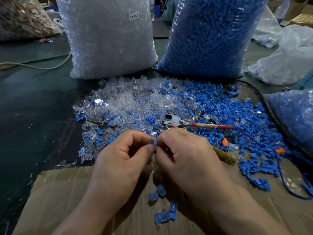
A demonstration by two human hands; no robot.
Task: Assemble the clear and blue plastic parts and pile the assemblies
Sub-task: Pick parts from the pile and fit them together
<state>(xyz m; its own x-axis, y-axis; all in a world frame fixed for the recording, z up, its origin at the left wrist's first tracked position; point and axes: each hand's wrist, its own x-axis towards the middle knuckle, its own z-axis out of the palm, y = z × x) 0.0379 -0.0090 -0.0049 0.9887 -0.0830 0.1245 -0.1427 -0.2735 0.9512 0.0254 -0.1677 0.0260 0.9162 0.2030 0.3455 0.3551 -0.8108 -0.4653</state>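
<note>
My left hand (123, 155) and my right hand (184, 153) meet fingertip to fingertip above the cardboard. Between them they pinch a small blue part (155, 144) and a clear part that is mostly hidden by the fingers. A heap of loose clear parts (128, 102) lies just beyond my hands. Beside it, to the right, spreads a heap of loose blue parts (228, 112). Several finished clear-and-blue assemblies (163, 206) lie on the cardboard (67, 192) under my wrists.
A big bag of clear parts (110, 36) and a big bag of blue parts (211, 34) stand behind the heaps. A metal tool with a red handle (186, 123) lies among the parts. Another blue-filled bag (294, 116) sits at right. A grey cable (42, 66) crosses the dark table at left.
</note>
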